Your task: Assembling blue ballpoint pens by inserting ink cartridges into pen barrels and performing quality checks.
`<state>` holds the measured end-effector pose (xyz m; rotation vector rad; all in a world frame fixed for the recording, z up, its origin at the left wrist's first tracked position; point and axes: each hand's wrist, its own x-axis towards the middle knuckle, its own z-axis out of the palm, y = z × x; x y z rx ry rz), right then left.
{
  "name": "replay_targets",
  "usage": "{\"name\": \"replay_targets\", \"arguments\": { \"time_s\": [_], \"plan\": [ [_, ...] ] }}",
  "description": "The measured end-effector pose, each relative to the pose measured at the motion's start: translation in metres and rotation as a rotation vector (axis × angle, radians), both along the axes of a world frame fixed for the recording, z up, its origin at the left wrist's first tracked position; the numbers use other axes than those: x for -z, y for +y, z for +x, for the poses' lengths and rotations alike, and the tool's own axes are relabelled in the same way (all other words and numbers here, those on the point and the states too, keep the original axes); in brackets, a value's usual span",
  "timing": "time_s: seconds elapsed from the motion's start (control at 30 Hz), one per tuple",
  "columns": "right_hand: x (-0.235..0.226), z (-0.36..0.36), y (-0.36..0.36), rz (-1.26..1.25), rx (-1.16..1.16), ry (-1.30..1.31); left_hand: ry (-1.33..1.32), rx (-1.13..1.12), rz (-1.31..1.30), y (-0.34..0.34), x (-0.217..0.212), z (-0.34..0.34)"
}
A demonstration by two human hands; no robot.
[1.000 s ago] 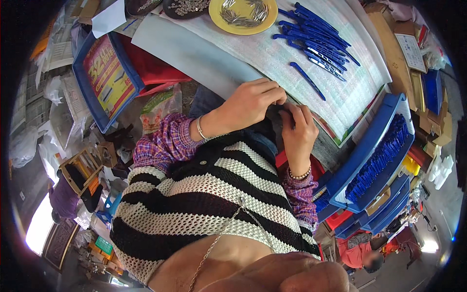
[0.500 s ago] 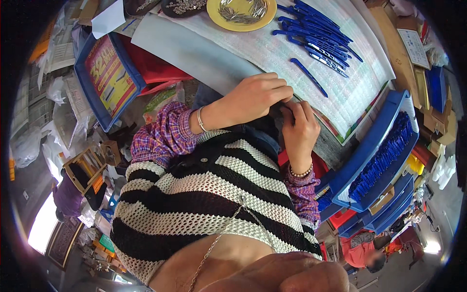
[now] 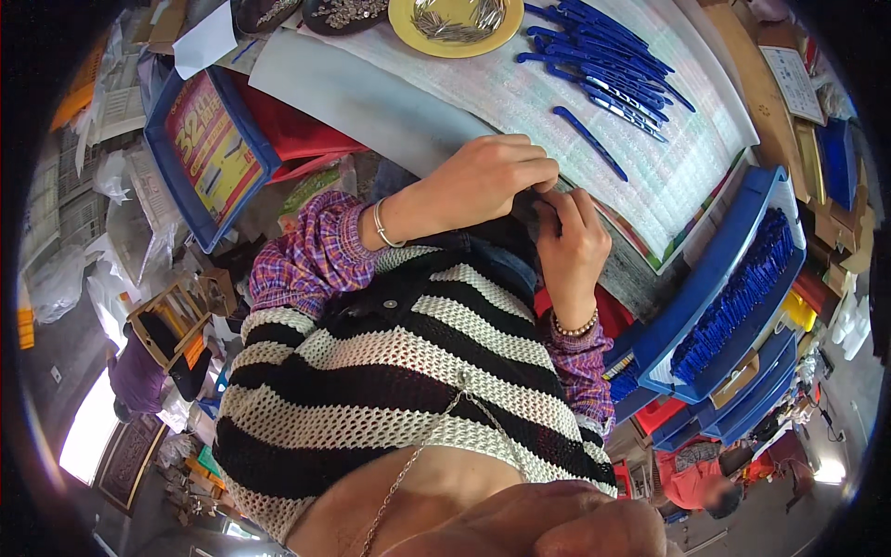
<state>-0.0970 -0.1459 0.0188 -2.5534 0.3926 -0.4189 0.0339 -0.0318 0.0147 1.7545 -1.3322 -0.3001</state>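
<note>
My left hand [image 3: 492, 184] and my right hand [image 3: 574, 243] meet at the near edge of the table, fingers curled and closed. What they pinch, if anything, is hidden behind the knuckles. A single slim blue plastic piece with a hooked end [image 3: 590, 143] lies just beyond my right hand on the white foam sheet [image 3: 492, 102]. Farther off, a heap of similar blue pieces [image 3: 603, 60] is spread on the sheet, a few showing silvery strips. At the far edge, a yellow plate [image 3: 406, 39] holds thin metal pins.
Two dark dishes with small metal parts stand left of the plate, one dish [image 3: 345, 15] nearer it. To the right is a blue tray [image 3: 670, 320] full of small blue pieces. A blue-rimmed tray [image 3: 269, 160] stands at left. People [image 3: 696, 478] are in the background.
Both hands stay together in almost the same place, with only slight finger movement. The view has shifted a little; the blue pieces and plate lie as before.
</note>
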Motion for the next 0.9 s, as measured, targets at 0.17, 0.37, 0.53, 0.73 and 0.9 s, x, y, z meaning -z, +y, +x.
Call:
{"name": "replay_targets", "arguments": {
  "time_s": [0.17,0.37,0.53,0.73,0.9],
  "plan": [
    [0.002,0.0,0.003,-0.019,0.008,-0.019,0.019,0.006,0.029,-0.001,-0.002,0.001],
    [0.001,0.001,0.006,-0.037,0.017,-0.023,-0.028,-0.016,0.026,-0.002,-0.002,-0.003],
    [0.0,0.001,0.009,-0.05,0.018,-0.028,-0.074,-0.035,0.024,-0.003,0.001,-0.008],
    [0.001,0.001,0.009,-0.067,0.022,-0.014,-0.089,-0.062,0.021,-0.001,-0.001,-0.009],
    [0.001,0.0,0.004,0.003,0.02,-0.01,-0.066,-0.06,0.034,-0.001,-0.006,-0.006]
  ]
}}
